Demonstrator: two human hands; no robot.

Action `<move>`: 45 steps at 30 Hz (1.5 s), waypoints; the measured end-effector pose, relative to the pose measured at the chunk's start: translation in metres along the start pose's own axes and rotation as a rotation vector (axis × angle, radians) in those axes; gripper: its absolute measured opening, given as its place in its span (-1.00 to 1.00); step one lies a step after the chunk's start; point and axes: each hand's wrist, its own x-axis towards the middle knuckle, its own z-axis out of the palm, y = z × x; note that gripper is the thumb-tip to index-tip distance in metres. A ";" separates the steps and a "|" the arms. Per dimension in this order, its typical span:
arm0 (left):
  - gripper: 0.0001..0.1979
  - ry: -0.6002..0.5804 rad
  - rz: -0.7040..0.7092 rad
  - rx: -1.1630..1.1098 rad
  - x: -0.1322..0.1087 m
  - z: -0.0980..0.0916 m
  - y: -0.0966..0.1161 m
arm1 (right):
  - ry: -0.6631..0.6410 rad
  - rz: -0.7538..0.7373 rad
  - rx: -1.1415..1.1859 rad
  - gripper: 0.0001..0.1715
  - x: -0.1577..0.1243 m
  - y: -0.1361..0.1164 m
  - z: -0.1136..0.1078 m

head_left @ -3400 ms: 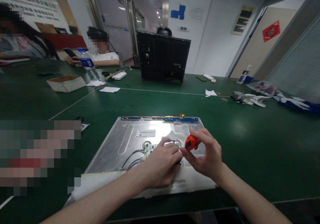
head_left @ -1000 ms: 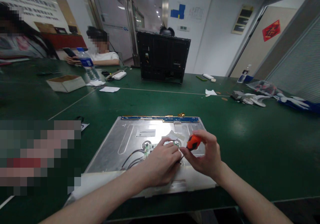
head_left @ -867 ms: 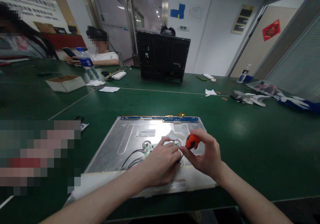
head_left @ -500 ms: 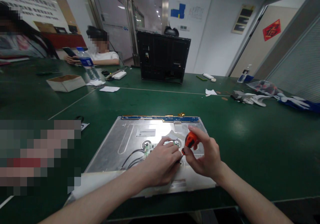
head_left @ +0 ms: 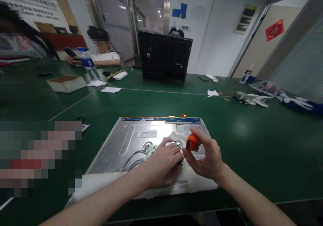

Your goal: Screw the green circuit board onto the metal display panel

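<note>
My right hand (head_left: 208, 155) grips the orange and black handle of a screwdriver (head_left: 192, 142) between thumb and fingers. Its shaft is mostly hidden, pointing down toward the fingertips of my left hand (head_left: 165, 160). That hand lies over a small green circuit board (head_left: 151, 148), fingers curled and pressed together; what they hold, if anything, is hidden. Under both hands is a silver display panel (head_left: 111, 155), lying flat, with a long blue circuit strip (head_left: 151, 119) along its far edge. Black wires (head_left: 132, 158) run from the small board's left side.
A black monitor housing (head_left: 165, 56) stands upright across the green table (head_left: 252, 145). To the left are a cardboard box (head_left: 67, 84), a water bottle (head_left: 88, 64) and a seated person (head_left: 102, 51) with a phone. Gloves (head_left: 254, 100) and a plastic bag (head_left: 268, 88) lie at right.
The screwdriver handle has turned and tilted slightly in my right hand, and my right thumb has shifted a little left. My left hand and the panel stay put.
</note>
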 end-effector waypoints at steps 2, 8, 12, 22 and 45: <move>-0.94 0.001 -0.002 -0.005 0.000 -0.001 0.000 | 0.012 0.004 0.013 -0.30 -0.001 0.000 0.000; -0.95 0.007 0.011 0.010 0.000 0.000 -0.001 | 0.000 0.016 0.005 -0.35 -0.001 -0.001 -0.001; -0.93 -0.004 0.001 -0.006 0.000 0.001 -0.001 | 0.007 0.024 -0.013 -0.39 0.000 0.000 -0.001; -0.89 0.003 0.025 0.016 -0.001 0.000 -0.002 | -0.012 0.000 -0.034 -0.37 0.003 -0.001 -0.002; -0.91 -0.004 0.007 -0.007 0.000 -0.001 -0.001 | -0.002 0.009 -0.029 -0.24 0.002 -0.002 -0.002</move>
